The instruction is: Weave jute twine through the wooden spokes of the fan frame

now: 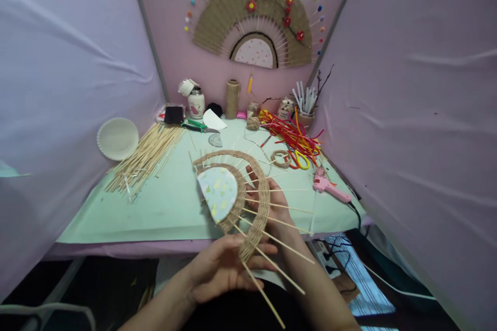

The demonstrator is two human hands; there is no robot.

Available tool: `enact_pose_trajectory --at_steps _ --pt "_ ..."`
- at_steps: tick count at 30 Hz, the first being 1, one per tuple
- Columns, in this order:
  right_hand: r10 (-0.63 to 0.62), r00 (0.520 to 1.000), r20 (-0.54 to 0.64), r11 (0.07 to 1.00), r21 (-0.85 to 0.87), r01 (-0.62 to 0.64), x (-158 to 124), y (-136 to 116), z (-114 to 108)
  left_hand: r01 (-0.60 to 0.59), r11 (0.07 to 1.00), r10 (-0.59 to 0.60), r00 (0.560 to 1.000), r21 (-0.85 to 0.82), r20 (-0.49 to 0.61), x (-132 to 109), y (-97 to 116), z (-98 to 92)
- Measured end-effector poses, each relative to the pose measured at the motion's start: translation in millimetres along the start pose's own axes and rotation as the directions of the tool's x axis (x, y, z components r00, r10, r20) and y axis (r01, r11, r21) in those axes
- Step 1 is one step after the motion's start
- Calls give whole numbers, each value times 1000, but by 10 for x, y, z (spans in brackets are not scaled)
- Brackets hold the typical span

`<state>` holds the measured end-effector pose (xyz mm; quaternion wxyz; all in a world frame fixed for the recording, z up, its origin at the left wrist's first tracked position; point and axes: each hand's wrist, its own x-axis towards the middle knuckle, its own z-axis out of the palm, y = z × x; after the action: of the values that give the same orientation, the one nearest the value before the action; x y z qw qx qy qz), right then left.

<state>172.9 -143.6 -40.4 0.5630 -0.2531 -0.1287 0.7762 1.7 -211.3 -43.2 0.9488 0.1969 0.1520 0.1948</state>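
A half-round woven fan (265, 196) is held tilted over the near edge of the pale green table (163, 214), its straight side facing left. At its heart sits a half-disc panel (218, 194), pale blue with soft yellow and green blotches. Around the panel's curve runs an inner band (241, 194) of brown twine, packed tight in rows; beyond it, across a gap, arches an outer band of the same brown twine. Pale, thin sticks (289, 208) join the two bands like spokes and run on past the outer one, their tips bare — those toward the person are the plainest to see, the far ones faint against the table.

Both hands are on the fan. The left hand (227, 266) holds it at the near end, some fingers showing beyond the outer band; the right hand (275, 199) is behind the spokes, its fingertips showing in the gap between the bands (how firmly either one grips, I cannot tell).

On the pink wall behind hangs a larger fan (217, 18) — twine-brown, set with red flowers and edged with coloured balls. A heap of loose sticks (149, 152) lies on the table's left, and a pink glue gun (330, 186) on its right.
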Motion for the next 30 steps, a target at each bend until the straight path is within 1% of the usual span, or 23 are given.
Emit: enact_pose_trajectory --at_steps 2,4,5,7,8,9,10,13,14,15,18,20,22,24,26,27,29,30 --pt "-15 1000 4 999 -30 15 13 -17 -43 16 1000 -15 999 10 -38 -59 42 -38" --pt "-50 999 8 998 -46 50 22 -23 -79 -51 996 42 990 -66 -136 -83 102 -66" --pt "-76 997 6 996 -42 76 26 -20 -92 -115 986 90 976 -118 -198 -75 132 -74" --pt "-130 992 -2 991 -11 130 29 -7 -104 -243 952 172 928 -187 -329 -24 180 -78" --pt "-149 989 -9 989 10 149 29 -1 -101 -283 937 191 905 -204 -379 12 194 -77" --pt "-157 988 -16 987 29 157 26 3 -92 -296 931 189 893 -216 -409 49 203 -77" --pt "-151 988 -19 987 47 152 20 4 -79 -286 931 172 892 -227 -417 83 207 -79" --pt "-129 991 -21 988 83 131 -5 -11 -30 -206 945 104 927 -255 -361 137 211 -94" --pt "-125 992 -23 988 86 126 -14 -18 -18 -193 949 96 929 -248 -356 138 214 -101" --pt "-120 992 -28 989 82 122 -21 -22 -10 -194 954 99 923 -227 -373 133 218 -108" --pt "-123 992 -36 990 63 125 -29 -13 -16 -224 967 144 877 -123 -459 102 233 -133" --pt "-138 990 -28 989 49 139 -27 5 -27 -243 967 178 855 -72 -486 85 242 -148" --pt "-152 988 -30 988 14 152 -33 20 -26 -249 967 192 857 -57 -478 77 260 -154" --pt "-195 980 -44 980 -47 193 -54 21 -9 -240 969 190 871 -54 -452 77 298 -144" --pt "-288 957 -48 951 -134 279 -85 7 11 -239 970 199 869 -32 -453 76 368 -125" --pt "-347 937 -45 924 -188 333 -102 -6 15 -242 970 209 858 -9 -469 73 416 -117" --pt "-475 880 -22 835 -327 442 -133 -36 1 -251 966 243 824 54 -512 54 529 -114" --pt "-536 844 -3 772 -407 488 -146 -54 -17 -259 962 266 808 90 -525 39 589 -121"
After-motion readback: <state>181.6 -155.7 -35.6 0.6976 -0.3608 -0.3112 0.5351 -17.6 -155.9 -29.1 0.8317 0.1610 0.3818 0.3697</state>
